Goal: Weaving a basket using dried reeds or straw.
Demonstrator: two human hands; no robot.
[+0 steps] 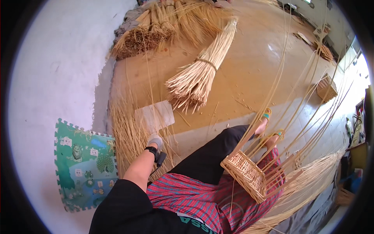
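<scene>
My left hand, in a pale glove with a black band at the wrist, reaches out to the loose wicker strands on the floor at the left. Its fingers look closed around a long thin wicker strand that rises away from it, though the fingertips are hard to make out. On my lap, over a red checked apron, rests a partly woven wicker basket, tilted. Long upright stakes and flat wooden slats stand out from its rim. My right hand does not show.
A tied bundle of peeled wicker lies ahead, with more bundles behind it. A pale board lies by the strands. A puzzle mat leans at the wall. A small basket and long strands are at right.
</scene>
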